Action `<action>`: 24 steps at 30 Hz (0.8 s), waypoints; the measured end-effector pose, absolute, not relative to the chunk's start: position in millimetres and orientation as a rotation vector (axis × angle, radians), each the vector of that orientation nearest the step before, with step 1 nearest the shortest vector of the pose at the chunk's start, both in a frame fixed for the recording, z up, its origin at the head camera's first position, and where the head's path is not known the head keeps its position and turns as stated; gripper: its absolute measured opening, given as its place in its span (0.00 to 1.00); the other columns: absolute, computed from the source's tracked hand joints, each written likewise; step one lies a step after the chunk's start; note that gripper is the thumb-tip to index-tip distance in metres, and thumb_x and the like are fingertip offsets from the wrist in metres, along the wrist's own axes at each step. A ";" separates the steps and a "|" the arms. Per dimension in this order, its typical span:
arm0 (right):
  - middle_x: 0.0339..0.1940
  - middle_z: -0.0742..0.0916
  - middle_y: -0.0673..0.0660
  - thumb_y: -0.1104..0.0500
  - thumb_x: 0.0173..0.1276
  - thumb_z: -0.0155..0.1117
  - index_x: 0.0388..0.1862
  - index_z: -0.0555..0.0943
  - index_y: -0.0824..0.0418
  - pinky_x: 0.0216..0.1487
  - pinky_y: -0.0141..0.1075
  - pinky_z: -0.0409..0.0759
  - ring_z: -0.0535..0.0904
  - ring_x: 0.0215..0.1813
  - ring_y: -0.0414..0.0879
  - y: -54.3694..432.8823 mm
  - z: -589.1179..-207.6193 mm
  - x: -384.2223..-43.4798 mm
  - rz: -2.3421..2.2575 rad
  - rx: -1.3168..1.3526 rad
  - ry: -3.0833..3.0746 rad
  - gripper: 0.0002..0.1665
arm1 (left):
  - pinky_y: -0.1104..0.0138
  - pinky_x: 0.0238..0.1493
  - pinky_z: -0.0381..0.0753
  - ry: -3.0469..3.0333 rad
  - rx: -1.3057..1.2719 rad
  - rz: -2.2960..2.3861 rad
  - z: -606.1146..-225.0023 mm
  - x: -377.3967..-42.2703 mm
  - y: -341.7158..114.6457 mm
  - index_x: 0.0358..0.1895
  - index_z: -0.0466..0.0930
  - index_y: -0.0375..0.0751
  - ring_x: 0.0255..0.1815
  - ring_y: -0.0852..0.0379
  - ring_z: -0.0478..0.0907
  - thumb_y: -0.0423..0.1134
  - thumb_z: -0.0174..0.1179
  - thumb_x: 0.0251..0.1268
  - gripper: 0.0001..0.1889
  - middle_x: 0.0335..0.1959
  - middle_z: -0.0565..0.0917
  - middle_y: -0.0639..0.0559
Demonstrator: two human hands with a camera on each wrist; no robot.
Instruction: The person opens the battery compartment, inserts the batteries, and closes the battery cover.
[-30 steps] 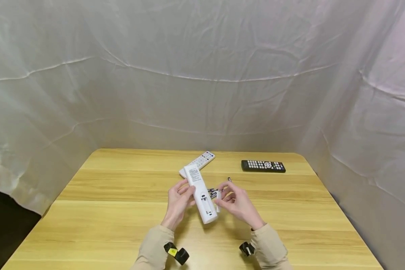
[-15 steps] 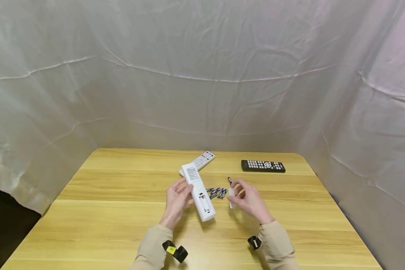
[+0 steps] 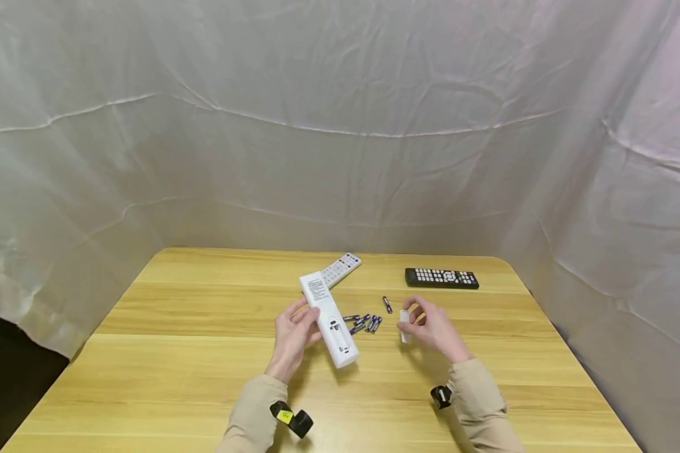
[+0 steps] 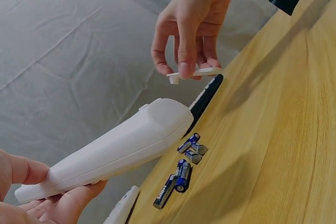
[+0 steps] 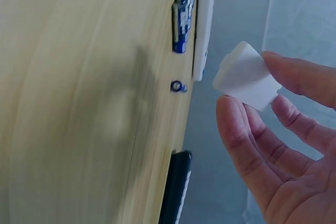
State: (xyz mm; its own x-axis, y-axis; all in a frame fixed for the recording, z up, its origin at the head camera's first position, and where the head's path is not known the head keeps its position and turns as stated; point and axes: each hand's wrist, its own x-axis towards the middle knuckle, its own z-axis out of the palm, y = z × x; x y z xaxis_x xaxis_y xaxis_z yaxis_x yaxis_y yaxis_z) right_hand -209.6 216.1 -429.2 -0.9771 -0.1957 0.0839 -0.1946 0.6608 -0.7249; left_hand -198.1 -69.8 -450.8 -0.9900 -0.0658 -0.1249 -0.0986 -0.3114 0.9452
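Note:
My left hand (image 3: 292, 333) grips a white remote control (image 3: 330, 321) above the table, its back turned up. The battery compartment in the remote's lower end lies uncovered, and no battery shows in it. To the right, my right hand (image 3: 430, 324) pinches a small white battery cover (image 5: 249, 77) between thumb and fingers, raised off the table and apart from the remote. In the left wrist view the cover (image 4: 197, 73) hangs beyond the remote's end. Several blue batteries (image 3: 368, 323) lie between the two hands, and one lone battery (image 3: 387, 305) sits a little behind them.
A second white remote (image 3: 342, 268) lies buttons up at the back, partly hidden by the held one. A black remote (image 3: 442, 278) rests at the back right of the wooden table (image 3: 175, 365). Grey cloth (image 3: 340, 170) hangs behind the table and at its sides.
My right hand has moved right with the battery cover, away from the remote, uncovering the batteries from view. My left hand has shifted slightly left with the remote.

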 end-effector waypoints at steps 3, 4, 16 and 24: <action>0.34 0.83 0.61 0.66 0.61 0.72 0.48 0.75 0.64 0.34 0.33 0.88 0.82 0.37 0.50 219.3 -430.0 -212.4 -1.232 -0.331 2.858 0.18 | 0.66 0.40 0.93 1.830 -0.229 2.523 -451.5 -198.7 -71.1 0.71 0.63 0.26 0.40 0.56 0.87 0.29 0.56 0.72 0.27 0.58 0.80 0.25; 0.34 0.83 0.60 0.66 0.61 0.72 0.48 0.76 0.63 0.33 0.32 0.87 0.81 0.37 0.49 220.1 -430.6 -213.2 -1.222 -0.319 2.861 0.18 | 0.66 0.40 0.93 1.829 -0.229 2.525 -451.8 -198.8 -71.5 0.71 0.63 0.26 0.40 0.56 0.87 0.29 0.56 0.72 0.27 0.57 0.80 0.25; 0.30 0.85 0.58 0.62 0.62 0.72 0.45 0.76 0.60 0.30 0.33 0.77 0.77 0.32 0.47 230.5 -433.8 -221.8 -0.952 -0.238 2.944 0.16 | 0.64 0.43 0.93 1.808 -0.226 2.543 -454.5 -200.5 -72.6 0.71 0.61 0.25 0.41 0.55 0.87 0.29 0.55 0.72 0.27 0.57 0.80 0.26; 0.27 0.85 0.59 0.65 0.60 0.72 0.43 0.75 0.63 0.26 0.33 0.81 0.78 0.27 0.46 238.7 -438.2 -228.7 -0.886 -0.230 2.942 0.16 | 0.64 0.43 0.93 1.789 -0.238 2.551 -456.5 -202.3 -72.7 0.71 0.61 0.25 0.39 0.57 0.87 0.29 0.56 0.72 0.27 0.53 0.83 0.32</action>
State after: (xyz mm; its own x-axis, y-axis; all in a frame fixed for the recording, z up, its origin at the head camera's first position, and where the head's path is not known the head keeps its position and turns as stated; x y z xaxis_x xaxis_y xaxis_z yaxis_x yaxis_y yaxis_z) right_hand -228.7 238.7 -438.2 -0.9870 -0.1600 -0.0147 -0.1253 0.8235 -0.5534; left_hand -202.3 -72.7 -456.5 -0.9882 -0.0732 -0.1345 -0.1015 -0.3445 0.9333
